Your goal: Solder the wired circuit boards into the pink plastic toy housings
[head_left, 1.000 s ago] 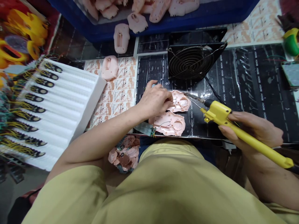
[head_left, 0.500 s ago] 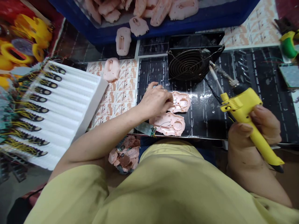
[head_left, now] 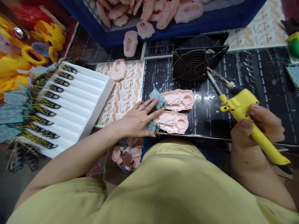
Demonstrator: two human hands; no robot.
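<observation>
Reaching over the dark tabletop, we hold our left hand palm down with its fingers spread, the ring showing on one of them. Its fingertips lie over or just beside the far circuit board and the near circuit board; we cannot tell how firmly they touch. The far board overlaps the left end of the far pink shell, and the near board sits at the left end of the near pink shell. Both shells lie side by side, hollow side up, close to the table's front edge.

In our right hand we grip the yellow soldering gun, fingers and thumb closed around its handle. Its tip points up and left, clear of the shells, in front of the black fan in our view.

To our left we have a white foam tray bearing a row of black parts with yellow wires. Beyond the fan, a blue crate holds more pink shells.
</observation>
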